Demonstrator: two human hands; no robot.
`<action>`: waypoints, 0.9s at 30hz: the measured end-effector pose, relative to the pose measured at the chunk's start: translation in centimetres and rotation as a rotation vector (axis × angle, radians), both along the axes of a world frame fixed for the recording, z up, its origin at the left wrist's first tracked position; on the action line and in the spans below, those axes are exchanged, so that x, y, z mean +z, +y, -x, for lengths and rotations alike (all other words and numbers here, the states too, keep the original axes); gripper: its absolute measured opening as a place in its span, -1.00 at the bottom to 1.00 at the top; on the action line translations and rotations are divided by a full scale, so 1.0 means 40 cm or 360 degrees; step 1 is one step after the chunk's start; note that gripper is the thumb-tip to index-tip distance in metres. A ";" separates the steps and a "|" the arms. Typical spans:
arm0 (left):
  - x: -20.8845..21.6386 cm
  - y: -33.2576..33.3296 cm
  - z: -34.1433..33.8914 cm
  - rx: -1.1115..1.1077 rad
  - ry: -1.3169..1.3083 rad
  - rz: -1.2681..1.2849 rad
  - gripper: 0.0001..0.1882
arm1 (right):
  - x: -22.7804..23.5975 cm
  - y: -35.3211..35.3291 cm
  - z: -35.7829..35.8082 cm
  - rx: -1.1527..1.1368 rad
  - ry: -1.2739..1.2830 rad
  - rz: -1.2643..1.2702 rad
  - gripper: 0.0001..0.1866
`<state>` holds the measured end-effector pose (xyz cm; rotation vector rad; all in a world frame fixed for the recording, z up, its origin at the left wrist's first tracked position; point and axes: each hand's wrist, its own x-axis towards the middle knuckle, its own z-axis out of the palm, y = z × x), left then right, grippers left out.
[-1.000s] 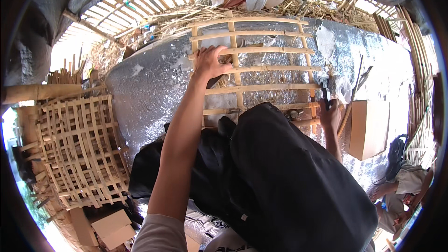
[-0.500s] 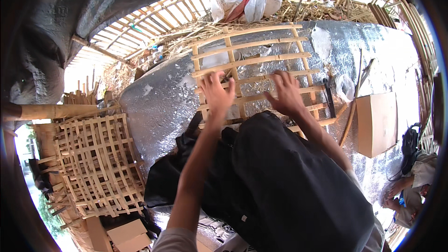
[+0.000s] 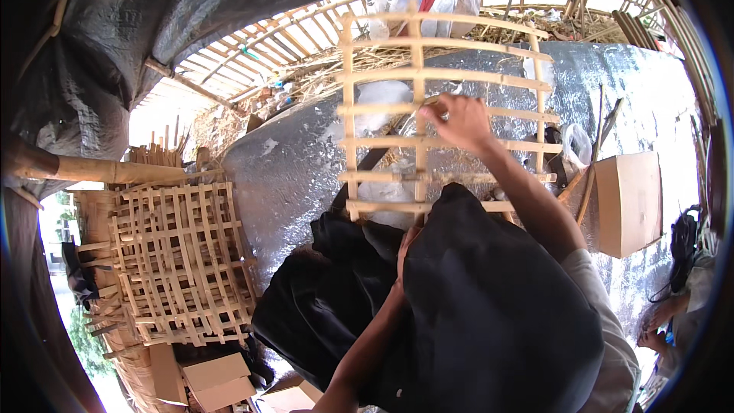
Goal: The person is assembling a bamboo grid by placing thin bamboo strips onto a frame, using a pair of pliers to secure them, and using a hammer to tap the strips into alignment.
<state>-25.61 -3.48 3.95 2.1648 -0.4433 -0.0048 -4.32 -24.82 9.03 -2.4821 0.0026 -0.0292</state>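
Note:
A lattice of split bamboo strips (image 3: 489, 82) is raised and tilted in front of me, above the silvery sheet. My right hand (image 3: 460, 121) is closed at its middle upright strip, thumb and fingers meeting near a crossing. Low down, my left hand (image 3: 404, 251) is closed at the bottom end of that same strip; dark cloth over my knee (image 3: 497, 291) partly hides its fingers. Behind the lattice, a dark flat tool or strip (image 3: 372, 159) shows through the gaps on the sheet.
A silvery sheet (image 3: 283, 176) covers the work surface. Stacked finished-looking lattices (image 3: 180, 260) lie at left. A cardboard box (image 3: 628, 203), sticks (image 3: 604, 126) and a clear plastic bag (image 3: 575, 145) are at right. Another person's hands (image 3: 659, 329) show at the right edge.
The lattice has come up off the sheet toward me. My left hand has moved from its left side down to the bottom end; my right hand has closed near the middle.

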 end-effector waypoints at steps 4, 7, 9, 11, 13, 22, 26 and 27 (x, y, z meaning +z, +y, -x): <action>-0.051 -0.003 -0.009 -0.0131 0.0162 0.0105 -0.75 | 0.081 -0.131 -0.004 -0.0330 -0.0327 -0.0065 -0.42; -0.069 -0.008 -0.041 -0.0180 0.0102 0.0263 -0.79 | 0.180 -0.219 0.015 -0.0587 -0.0263 0.0014 -0.41; -0.132 0.032 -0.049 -0.0199 -0.0076 0.0247 -0.81 | 0.254 -0.238 0.001 -0.0694 -0.0197 -0.0042 -0.40; -0.153 0.012 -0.036 0.0038 0.0377 0.0750 -0.81 | 0.291 -0.284 -0.037 -0.0859 -0.0345 -0.0057 -0.35; -0.147 -0.011 -0.031 0.0110 0.0597 0.0927 -0.81 | 0.320 -0.325 -0.086 -0.1059 -0.0431 -0.0143 -0.31; 0.006 -0.002 -0.068 0.0154 0.1265 0.1700 -0.80 | 0.413 -0.200 -0.168 -0.0842 -0.0205 -0.2255 -0.77; 0.120 0.052 -0.111 0.0243 0.1233 0.1975 -0.79 | 0.370 -0.140 -0.219 -0.0816 -0.0366 -0.2560 -0.86; 0.156 0.065 -0.122 0.0267 0.1185 0.2008 -0.79 | 0.351 -0.157 -0.250 -0.0721 -0.0434 -0.2621 -0.87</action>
